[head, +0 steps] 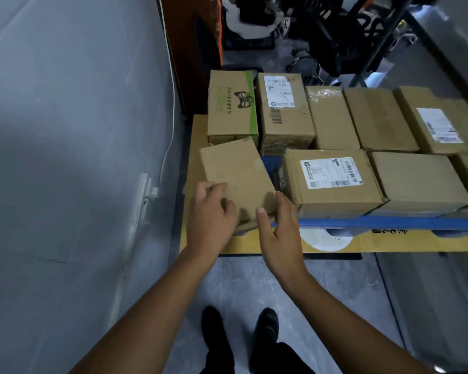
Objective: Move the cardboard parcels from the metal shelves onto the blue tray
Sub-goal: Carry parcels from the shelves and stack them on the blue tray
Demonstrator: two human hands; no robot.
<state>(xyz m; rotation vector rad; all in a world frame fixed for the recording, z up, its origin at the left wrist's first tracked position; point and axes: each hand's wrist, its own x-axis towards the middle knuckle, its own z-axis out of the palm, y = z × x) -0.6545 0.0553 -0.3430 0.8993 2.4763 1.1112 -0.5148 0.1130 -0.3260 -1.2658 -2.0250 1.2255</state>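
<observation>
A plain cardboard parcel (234,171) lies tilted at the left end of the blue tray (389,222), its near corner hanging over the tray's front edge. My left hand (210,211) grips its near left corner with curled fingers. My right hand (277,228) touches its near right edge with relaxed fingers, thumb against the side. Several more parcels fill the tray in two rows, among them a green-printed box (231,106) and a labelled box (327,179).
The tray rests on a yellow mat (362,242) on the grey floor. A grey wall (65,130) runs along the left. A dark frame and cables (335,36) stand behind the tray. My shoes (238,333) are below.
</observation>
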